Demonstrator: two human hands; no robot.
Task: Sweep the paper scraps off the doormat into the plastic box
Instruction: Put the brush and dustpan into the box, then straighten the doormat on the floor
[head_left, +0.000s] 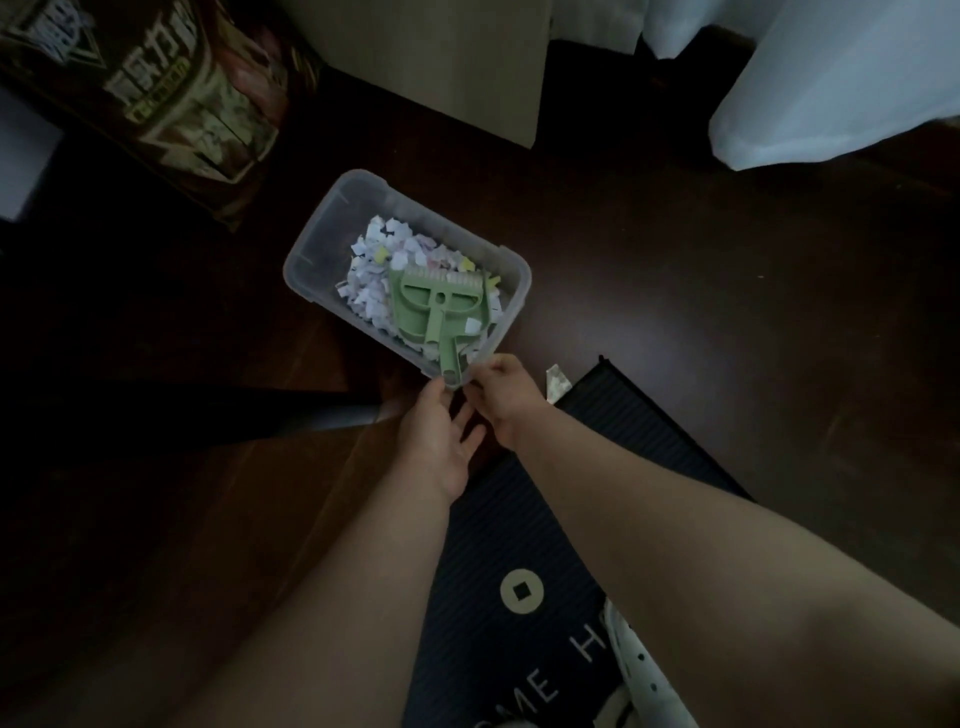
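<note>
Paper scraps (374, 280) fill the plastic box (322, 244), at 11 o'clock from the doormat (496, 519), with the green dustpan and brush (441, 306) lying on top, handle toward 6 o'clock. Your left hand (441, 441) is spread loose, thumb by the handle tip, gripping nothing; your right hand (501, 397) curls at the box's near corner, though whether it pinches handle or rim can't be told. Lift the set by its handle without tipping the box, because 1 stray scrap (557, 383) lies at 3 o'clock from your right hand, just beside the mat's corner.
</note>
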